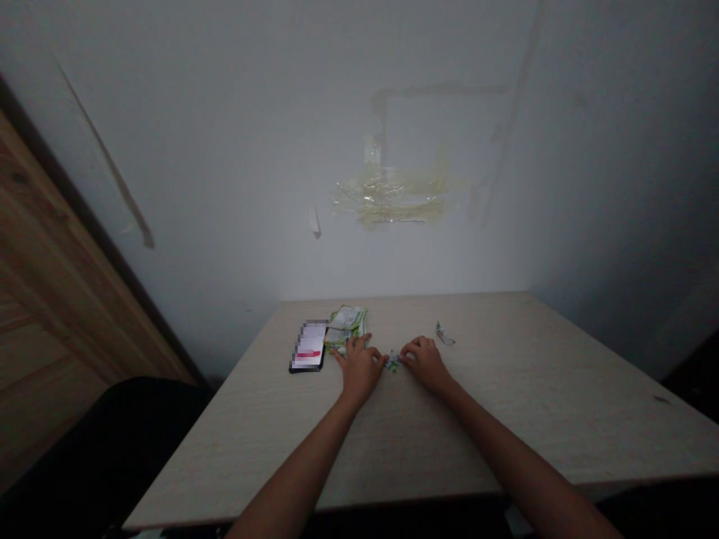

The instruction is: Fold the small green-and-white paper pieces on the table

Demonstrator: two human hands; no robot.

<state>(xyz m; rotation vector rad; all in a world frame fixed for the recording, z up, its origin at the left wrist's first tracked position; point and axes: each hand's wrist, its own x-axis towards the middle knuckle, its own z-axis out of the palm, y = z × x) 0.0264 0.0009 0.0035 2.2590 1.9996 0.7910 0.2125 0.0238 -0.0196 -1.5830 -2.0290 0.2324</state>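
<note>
Hands close together over the pale table, we reach in from the bottom edge of the frame. Our left hand pinches thumb and forefinger at the left end of a small crumpled piece, whitish with some green, while its other fingers fan out loosely toward the left. Our right hand is half curled, thumb and fingertips drawn together at the right end of the same piece, which sits between the two hands just below the centre of the frame. Left of our left hand lies a phone, its lit screen blurred into blocks. Beside it, partly behind our spread fingers, is a loose pile of green-and-white packets; we cannot tell whether the fingers press on it. Beyond our right hand, right of centre, rests a thin curled scrap. Farther back, the table ends at a grey wall, where wrinkled clear tape is stuck in the upper middle of the frame.
</note>
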